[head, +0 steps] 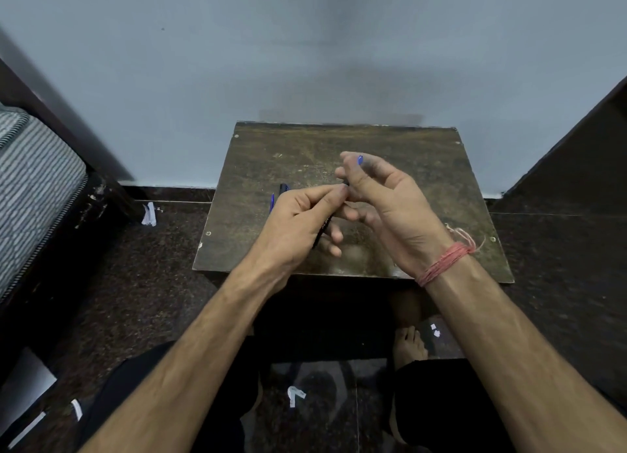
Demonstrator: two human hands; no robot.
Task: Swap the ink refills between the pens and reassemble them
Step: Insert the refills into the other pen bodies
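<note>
While both hands meet above small brown table (424, 167), left hand (298, 222) closed on black pen barrel (324, 227), thumb + forefinger pinching upper end, barrel slanting down thru palm toward wrist. Right hand (383, 198) half curled, fingertips pinching small blue piece (360, 160) just above barrel's top end; whether piece touches barrel, can't tell (blur). Red thread band (444, 261) on right wrist. Second dark pen part (283, 189) + blue refill (272, 202) lie on table just beyond left knuckles, side by side, not held.
</note>
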